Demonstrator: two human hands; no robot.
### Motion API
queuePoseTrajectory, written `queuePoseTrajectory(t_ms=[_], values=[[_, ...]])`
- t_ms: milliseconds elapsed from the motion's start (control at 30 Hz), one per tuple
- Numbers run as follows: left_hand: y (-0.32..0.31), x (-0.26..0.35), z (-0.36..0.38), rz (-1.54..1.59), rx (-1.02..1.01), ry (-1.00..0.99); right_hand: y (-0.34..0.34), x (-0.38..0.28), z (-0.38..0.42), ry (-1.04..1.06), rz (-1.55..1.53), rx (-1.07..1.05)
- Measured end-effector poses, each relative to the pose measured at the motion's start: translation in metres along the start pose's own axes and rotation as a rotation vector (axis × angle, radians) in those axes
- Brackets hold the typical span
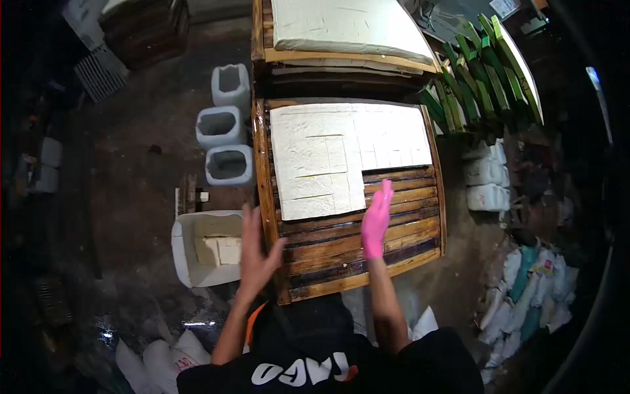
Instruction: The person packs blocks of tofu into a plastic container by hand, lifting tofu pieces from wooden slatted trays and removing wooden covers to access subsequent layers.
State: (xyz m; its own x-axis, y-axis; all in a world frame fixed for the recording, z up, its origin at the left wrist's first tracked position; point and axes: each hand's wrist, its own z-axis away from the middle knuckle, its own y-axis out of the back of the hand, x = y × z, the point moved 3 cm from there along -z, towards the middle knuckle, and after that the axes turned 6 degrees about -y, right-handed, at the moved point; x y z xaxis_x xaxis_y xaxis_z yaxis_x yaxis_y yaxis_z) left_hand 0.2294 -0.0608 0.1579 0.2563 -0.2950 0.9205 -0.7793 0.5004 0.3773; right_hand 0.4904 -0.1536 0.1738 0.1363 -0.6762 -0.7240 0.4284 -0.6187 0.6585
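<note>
A cream-white slab (pixel 315 187) that looks like tofu lies on a slatted wooden rack (pixel 361 253), scored with straight cuts. Its right part is shorter, and bare slats show below it. My left hand (pixel 258 256) is bare, fingers spread, over the gap between the rack's left edge and a white plastic tub (pixel 186 253). Cut pale pieces (pixel 223 251) lie in that tub. In a pink glove, my right hand (pixel 377 223) is stretched out flat above the slats, just right of the slab's lower right corner. Both hands hold nothing.
Beyond the rack is another one bearing a thick white slab (pixel 348 23). Three cut-open white jugs (pixel 230 164) stand along the left side. Green-edged boards (pixel 489 72) lean at the upper right. Filled bags (pixel 525 289) are piled at right, and white sacks (pixel 164 358) lie lower left.
</note>
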Motion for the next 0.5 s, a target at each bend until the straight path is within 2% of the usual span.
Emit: queuePoseTrajectory(t_ms=[33,100,133,167,233,300,367,433,500], values=[[-0.020,0.012,-0.017,-0.163,-0.041,-0.062,-0.006,0.024,-0.021,0.103,0.086,0.172],[-0.059,0.023,-0.042,-0.417,-0.074,-0.171,-0.050,0.053,-0.038,0.325,0.670,0.110],[-0.074,0.023,-0.046,-0.424,-0.052,-0.158,-0.052,0.034,-0.023,0.298,0.365,0.134],[-0.084,0.022,-0.051,-0.429,-0.026,-0.150,-0.054,0.029,-0.019,0.309,0.336,0.133],[-0.098,0.018,-0.052,-0.484,0.034,-0.144,-0.052,0.027,-0.018,0.082,-0.417,-0.060],[-0.103,0.019,-0.054,-0.531,0.098,-0.132,-0.053,0.043,-0.045,-0.240,-1.004,-0.377],[-0.103,0.020,-0.053,-0.527,0.082,-0.154,-0.022,0.038,-0.062,-0.427,-0.961,-0.808],[-0.103,0.014,-0.056,-0.506,0.115,-0.168,-0.027,0.041,-0.084,-0.591,-1.046,-1.177],[-0.105,0.010,-0.055,-0.463,0.074,-0.154,-0.029,0.015,-0.079,-0.691,-1.144,-1.400]])
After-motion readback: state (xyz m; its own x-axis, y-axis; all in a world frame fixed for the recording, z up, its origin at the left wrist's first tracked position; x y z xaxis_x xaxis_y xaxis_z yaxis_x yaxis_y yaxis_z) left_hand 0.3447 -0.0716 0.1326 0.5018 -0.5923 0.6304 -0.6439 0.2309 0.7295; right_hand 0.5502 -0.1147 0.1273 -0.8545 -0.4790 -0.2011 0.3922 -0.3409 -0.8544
